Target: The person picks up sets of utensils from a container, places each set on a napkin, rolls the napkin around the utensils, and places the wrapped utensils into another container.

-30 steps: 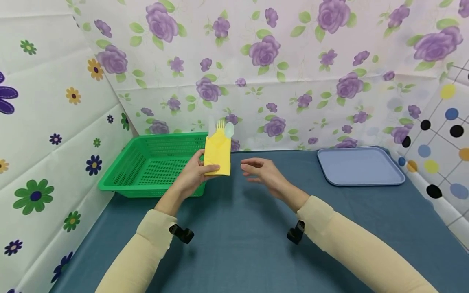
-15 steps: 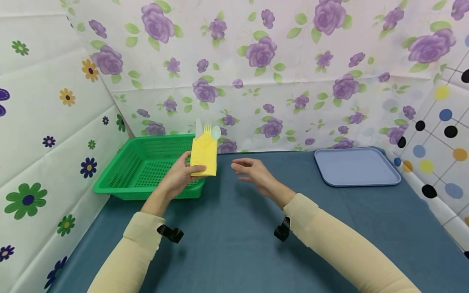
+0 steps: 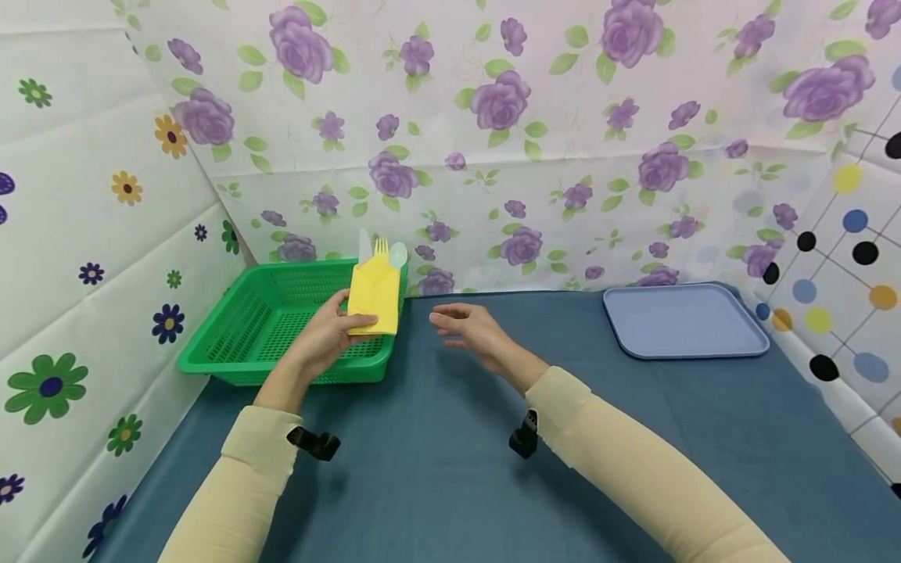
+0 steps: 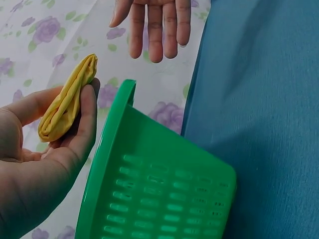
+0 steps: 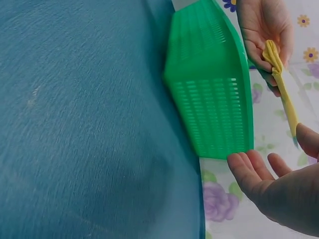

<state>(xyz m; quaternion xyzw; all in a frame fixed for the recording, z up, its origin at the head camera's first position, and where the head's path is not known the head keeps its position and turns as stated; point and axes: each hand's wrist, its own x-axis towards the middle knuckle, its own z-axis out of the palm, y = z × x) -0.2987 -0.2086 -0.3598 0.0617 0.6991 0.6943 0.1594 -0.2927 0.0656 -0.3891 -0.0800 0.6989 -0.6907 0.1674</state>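
My left hand grips the lower part of a folded yellow napkin pouch, thumb across its front. Out of its top stick a clear plastic knife, a yellow fork and a pale spoon. The pouch is upright and overlaps the right end of the green basket in the head view. In the left wrist view the folded bottom of the napkin shows between thumb and fingers. My right hand hovers to the right of the pouch, fingers loosely bent, holding nothing.
A blue-grey tray lies at the back right of the table with its dark blue cloth. Flowered sheets hang behind and at the left; a dotted one hangs at the right.
Both hands have moved left, the left one carrying the napkin pouch with its cutlery further over the basket's right end. The head view has also turned slightly.
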